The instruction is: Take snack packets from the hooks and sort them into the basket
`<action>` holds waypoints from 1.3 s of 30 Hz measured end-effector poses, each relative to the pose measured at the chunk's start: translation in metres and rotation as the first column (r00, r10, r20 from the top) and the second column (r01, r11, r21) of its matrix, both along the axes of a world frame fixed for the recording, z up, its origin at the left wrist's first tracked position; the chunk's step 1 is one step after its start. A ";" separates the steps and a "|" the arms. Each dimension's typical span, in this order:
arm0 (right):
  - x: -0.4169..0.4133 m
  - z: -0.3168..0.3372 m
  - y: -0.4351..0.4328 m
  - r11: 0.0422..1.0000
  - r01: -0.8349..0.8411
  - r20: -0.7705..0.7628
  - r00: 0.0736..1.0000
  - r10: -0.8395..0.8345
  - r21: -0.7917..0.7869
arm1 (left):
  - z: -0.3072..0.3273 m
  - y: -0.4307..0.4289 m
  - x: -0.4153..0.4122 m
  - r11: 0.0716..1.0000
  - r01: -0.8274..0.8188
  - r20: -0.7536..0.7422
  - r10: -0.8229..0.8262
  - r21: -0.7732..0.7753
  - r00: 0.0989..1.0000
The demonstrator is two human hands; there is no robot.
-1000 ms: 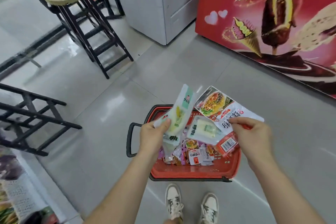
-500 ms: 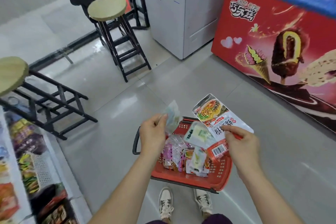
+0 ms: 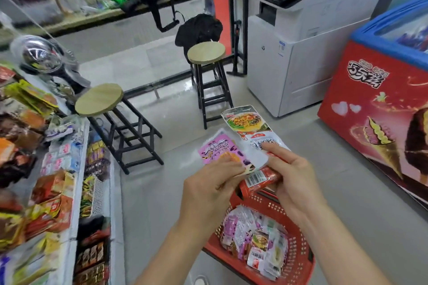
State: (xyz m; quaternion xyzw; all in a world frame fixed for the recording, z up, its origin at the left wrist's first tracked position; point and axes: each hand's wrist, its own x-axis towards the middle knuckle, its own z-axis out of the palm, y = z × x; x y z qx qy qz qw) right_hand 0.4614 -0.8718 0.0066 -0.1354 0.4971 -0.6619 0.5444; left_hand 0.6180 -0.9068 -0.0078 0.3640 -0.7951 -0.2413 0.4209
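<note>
My left hand (image 3: 208, 187) pinches a pink and purple snack packet (image 3: 220, 149) at its lower edge. My right hand (image 3: 291, 178) grips a fan of packets: a white one printed with a noodle dish (image 3: 245, 125) and a red one with a barcode (image 3: 257, 179). The pink packet overlaps the white one. Both hands are above the red plastic basket (image 3: 298, 259), which stands on the floor and holds several small packets (image 3: 254, 236), pink, white and red.
Shelves and hooks full of snack packets (image 3: 46, 192) run along the left. Two round-topped stools (image 3: 206, 53) (image 3: 99, 99) stand ahead. A white printer (image 3: 298, 41) and a red ice-cream freezer (image 3: 379, 113) are on the right. Grey tiled floor (image 3: 176, 192) surrounds the basket.
The view has lifted and swung left, bringing the snack shelves in. The pale green packet has left my left hand, which now pinches a pink one beside the fan in my right hand.
</note>
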 end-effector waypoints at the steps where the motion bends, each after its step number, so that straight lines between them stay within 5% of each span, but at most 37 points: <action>1: 0.007 0.009 -0.002 0.998 -0.052 -0.034 0.998 0.051 -0.031 | 0.005 0.001 0.004 0.999 -0.029 0.003 0.029 -0.020 1.000; 8: 0.069 0.045 -0.009 0.903 -0.365 -0.163 0.928 0.334 -0.227 | 0.043 0.015 0.034 0.895 -0.185 0.237 0.299 -0.406 0.925; 11: 0.094 0.054 -0.021 0.874 -0.420 -0.210 0.903 0.376 -0.243 | 0.074 0.026 0.054 0.933 -0.198 0.329 0.296 -0.300 0.897; 14: 0.122 0.069 -0.040 0.838 -0.471 -0.224 0.879 0.421 -0.276 | 0.106 0.030 0.097 0.977 -0.209 0.195 0.197 0.045 0.961; 16: 0.149 0.082 -0.051 0.783 -0.533 -0.291 0.842 0.454 -0.320 | 0.121 0.026 0.132 0.945 -0.288 0.135 0.269 0.152 0.954; 19: 0.204 0.098 -0.062 0.701 -0.617 -0.370 0.783 0.500 -0.358 | 0.138 0.015 0.183 0.843 -0.521 0.340 0.533 -0.135 0.775; 22: 0.263 0.117 -0.072 0.657 -0.657 -0.282 0.753 0.595 -0.368 | 0.151 0.011 0.237 0.722 -0.593 0.368 0.692 -0.356 0.621; 28: 0.374 0.145 -0.079 0.414 -0.812 -0.370 0.564 0.738 -0.412 | 0.192 0.024 0.338 0.476 -0.814 0.199 0.879 -0.334 0.433; 31: 0.422 0.155 -0.079 0.293 -0.872 -0.501 0.470 0.727 -0.393 | 0.209 0.028 0.385 0.361 -0.915 0.080 0.932 -0.181 0.352; 33: 0.450 0.162 -0.080 0.250 -0.892 -0.590 0.438 0.679 -0.376 | 0.216 0.032 0.414 0.358 -0.931 0.005 0.933 -0.073 0.359; 36: 0.484 0.176 -0.086 0.225 -0.909 -0.667 0.411 0.621 -0.351 | 0.227 0.044 0.458 0.478 -0.871 -0.084 0.878 0.110 0.471; 39: 0.511 0.185 -0.100 0.227 -0.919 -0.718 0.393 0.575 -0.321 | 0.232 0.062 0.488 0.551 -0.815 0.028 0.825 0.180 0.564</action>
